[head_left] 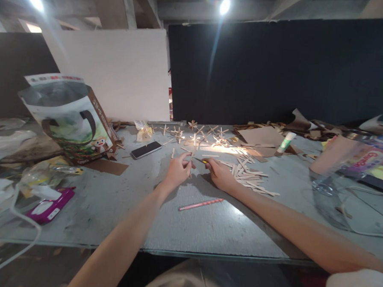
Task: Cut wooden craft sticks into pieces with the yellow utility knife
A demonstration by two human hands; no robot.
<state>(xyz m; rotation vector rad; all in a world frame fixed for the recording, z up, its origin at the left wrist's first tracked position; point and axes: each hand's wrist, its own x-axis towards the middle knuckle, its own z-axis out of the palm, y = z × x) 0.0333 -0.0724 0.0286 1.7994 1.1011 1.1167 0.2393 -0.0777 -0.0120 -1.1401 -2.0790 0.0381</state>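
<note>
My left hand (178,171) is closed, its fingertips pinching a small wooden stick (192,157) above the table. Just to its right, my right hand (221,175) is wrapped round a craft knife (204,161) with a bit of yellow showing. The thin blade points left towards the stick; whether they touch I cannot tell. A loose pile of flat wooden sticks (252,177) lies beside my right hand. Behind both hands are several star shapes (194,138) made of crossed sticks. A pink striped pencil (201,204) lies in front of my hands.
A smartphone (146,150) lies left of my hands, near a large open bag (73,120). A purple device (51,207) with a white cable sits at the left. Cardboard (259,136) and a glue stick (286,142) are at the back right, a clear plastic bottle (325,187) farther right.
</note>
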